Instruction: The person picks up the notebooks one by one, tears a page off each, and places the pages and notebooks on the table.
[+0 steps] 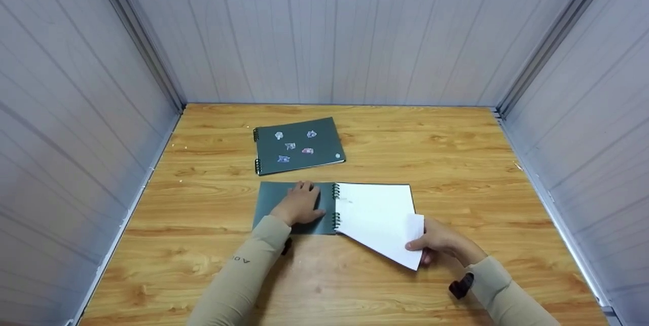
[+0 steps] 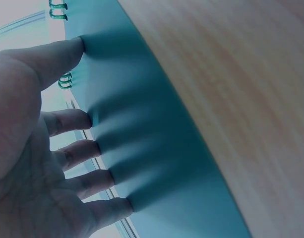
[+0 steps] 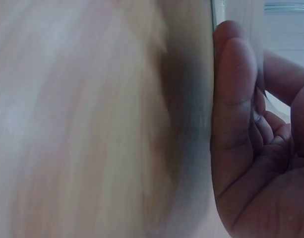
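Note:
A spiral notebook lies open on the table, its dark cover (image 1: 268,204) to the left of the black rings (image 1: 335,220) and its white pages (image 1: 375,209) to the right. On the inside of the cover rests my left hand (image 1: 299,205); in the left wrist view its fingers (image 2: 75,151) are spread, tips against the dark surface. My right hand (image 1: 438,242) pinches a white page (image 1: 415,229) by its outer edge, thumb on top, and the page's near corner is lifted. The right wrist view shows the fingers (image 3: 234,74) close around the sheet.
Behind the open notebook lies a second, closed spiral notebook (image 1: 304,146), dark with several small stickers on its cover. The wooden table (image 1: 456,164) is enclosed by pale panel walls (image 1: 324,32) at the back and both sides.

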Tool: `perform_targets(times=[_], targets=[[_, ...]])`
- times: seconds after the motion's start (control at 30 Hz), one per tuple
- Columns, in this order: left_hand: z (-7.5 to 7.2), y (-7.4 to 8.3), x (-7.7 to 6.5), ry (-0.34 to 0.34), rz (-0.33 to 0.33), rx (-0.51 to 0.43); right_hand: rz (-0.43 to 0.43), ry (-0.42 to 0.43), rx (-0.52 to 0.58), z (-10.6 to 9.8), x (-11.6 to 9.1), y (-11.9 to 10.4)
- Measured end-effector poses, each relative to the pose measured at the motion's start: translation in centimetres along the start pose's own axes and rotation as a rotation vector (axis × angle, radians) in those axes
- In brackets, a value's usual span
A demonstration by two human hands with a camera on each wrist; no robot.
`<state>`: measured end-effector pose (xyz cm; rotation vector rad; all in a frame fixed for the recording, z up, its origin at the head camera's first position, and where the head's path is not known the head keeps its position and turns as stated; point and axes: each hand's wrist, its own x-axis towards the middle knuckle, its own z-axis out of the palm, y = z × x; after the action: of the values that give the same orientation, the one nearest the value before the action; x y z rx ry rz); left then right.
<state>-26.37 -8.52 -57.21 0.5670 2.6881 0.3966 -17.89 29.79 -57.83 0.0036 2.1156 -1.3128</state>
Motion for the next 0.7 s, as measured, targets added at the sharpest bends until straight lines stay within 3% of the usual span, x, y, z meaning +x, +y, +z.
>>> perform_targets(times=[0.53, 0.7], targets=[[0.2, -0.2, -0.1, -0.004, 0.003, 0.011, -0.020, -0.100, 0.012, -0.4, -0.3, 0.5], [0.1, -0.1, 0.0, -0.012, 0.007, 0.019, -0.007, -0.098, -0.060, -1.1, -0.7, 0.8]])
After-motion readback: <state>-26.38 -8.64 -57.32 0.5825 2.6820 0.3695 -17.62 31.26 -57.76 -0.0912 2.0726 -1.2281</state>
